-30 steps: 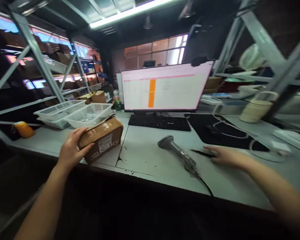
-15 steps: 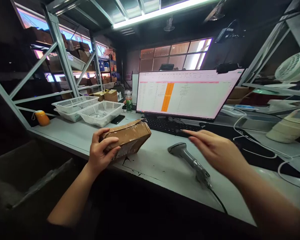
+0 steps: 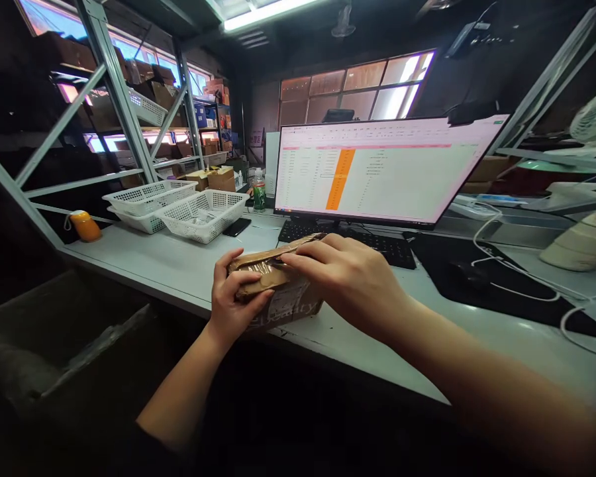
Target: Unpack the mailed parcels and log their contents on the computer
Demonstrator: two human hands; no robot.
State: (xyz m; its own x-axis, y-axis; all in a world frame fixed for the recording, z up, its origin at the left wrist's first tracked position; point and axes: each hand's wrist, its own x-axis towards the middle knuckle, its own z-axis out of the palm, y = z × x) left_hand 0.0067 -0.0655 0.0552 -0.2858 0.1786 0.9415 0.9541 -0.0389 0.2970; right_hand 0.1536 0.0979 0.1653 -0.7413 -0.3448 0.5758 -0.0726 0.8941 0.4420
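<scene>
A brown cardboard box (image 3: 291, 308), wrapped in clear tape and printed with letters, is tilted at the front edge of the desk. My left hand (image 3: 236, 288) is closed around its left end, thumb on the near face and fingers over the top. On the upper right part of the box lies my right hand (image 3: 347, 271), its bent fingers pressed at the taped top seam; its thumb is hidden. The keyboard (image 3: 397, 248) is just behind the box, partly covered by my right hand. The barcode scanner is out of sight.
White perforated baskets (image 3: 203, 228) stand at the left back, beside a black phone (image 3: 237, 227) and a green-labelled bottle (image 3: 259, 193). A monitor (image 3: 407, 175) shows a spreadsheet. Rightward lie a mouse (image 3: 469, 275) on a black mat and loose white cables. An orange bottle (image 3: 85, 226) stands far left.
My right hand has come left from above the scanner onto the box. My left hand and the box have shifted right, and the printed face now shows more. The view has shifted slightly.
</scene>
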